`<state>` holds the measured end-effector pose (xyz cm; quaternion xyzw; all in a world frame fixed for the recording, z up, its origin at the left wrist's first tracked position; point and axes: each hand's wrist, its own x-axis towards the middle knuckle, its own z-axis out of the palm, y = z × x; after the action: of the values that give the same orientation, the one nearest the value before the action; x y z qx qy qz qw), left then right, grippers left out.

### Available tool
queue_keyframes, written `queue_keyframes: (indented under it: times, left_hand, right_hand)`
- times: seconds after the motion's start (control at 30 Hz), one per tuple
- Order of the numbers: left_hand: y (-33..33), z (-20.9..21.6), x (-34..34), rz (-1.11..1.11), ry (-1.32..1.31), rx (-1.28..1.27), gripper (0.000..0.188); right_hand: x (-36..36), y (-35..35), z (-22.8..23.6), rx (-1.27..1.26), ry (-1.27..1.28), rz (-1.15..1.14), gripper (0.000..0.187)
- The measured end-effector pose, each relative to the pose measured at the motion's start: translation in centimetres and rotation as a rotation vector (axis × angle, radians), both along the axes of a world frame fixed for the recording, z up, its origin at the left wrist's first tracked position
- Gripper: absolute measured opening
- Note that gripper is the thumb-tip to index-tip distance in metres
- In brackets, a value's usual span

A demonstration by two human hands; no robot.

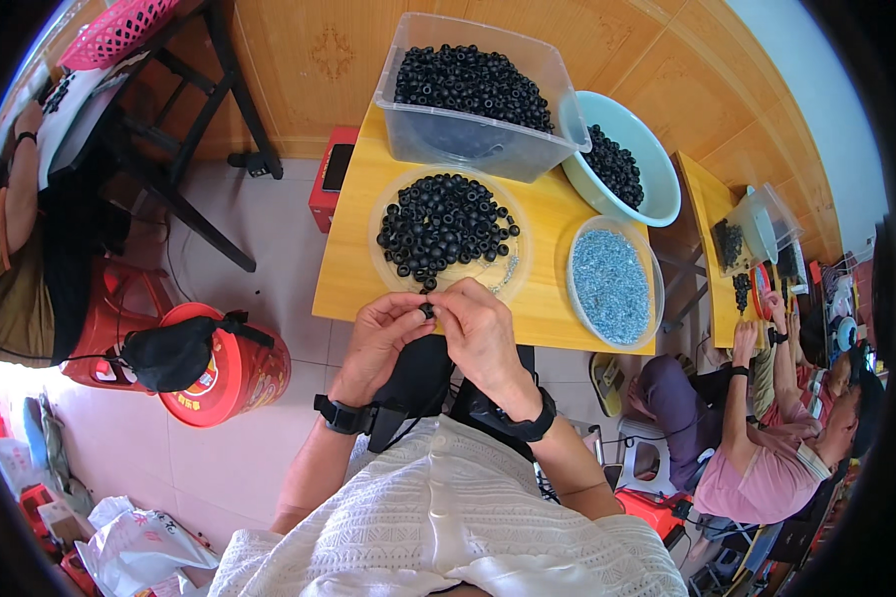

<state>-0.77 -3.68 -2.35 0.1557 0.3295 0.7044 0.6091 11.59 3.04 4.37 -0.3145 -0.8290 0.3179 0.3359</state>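
Observation:
A single black bead (426,310) sits between the fingertips of both hands, just off the table's front edge. My left hand (383,328) pinches it from the left. From the right, the thumb and fingers of my right hand (480,333) close in on the same bead; any thread there is too fine to see. Directly beyond the fingers, a shallow clear tray (380,261) carries a heap of black beads (443,224). A few small clear beads (509,271) lie at that tray's right side.
On the yellow table (348,269) stand a clear bin (468,139) of black beads, a pale blue basin (657,204) with more, and a bowl of bluish beads (612,284). A red bucket (234,383) is at left. Other people sit at both sides.

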Motion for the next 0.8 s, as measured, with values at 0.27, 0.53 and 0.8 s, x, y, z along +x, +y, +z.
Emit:
queue_keyframes:
  times: [0.27,0.53,0.8]
  left_hand:
    - [0.2,-0.6,1.1,0.106,0.156,0.005,0.017]
    - [0.5,0.3,1.5,0.123,0.212,0.04,0.017]
    - [0.7,0.4,2.5,0.292,0.344,-0.011,0.018]
  right_hand:
    - [-0.5,-0.3,-1.0,0.136,-0.084,-0.089,0.012]
    - [0.5,1.4,-1.2,-0.334,0.046,-0.081,0.011]
    - [-0.6,-0.8,-1.5,0.032,0.043,-0.148,0.013]
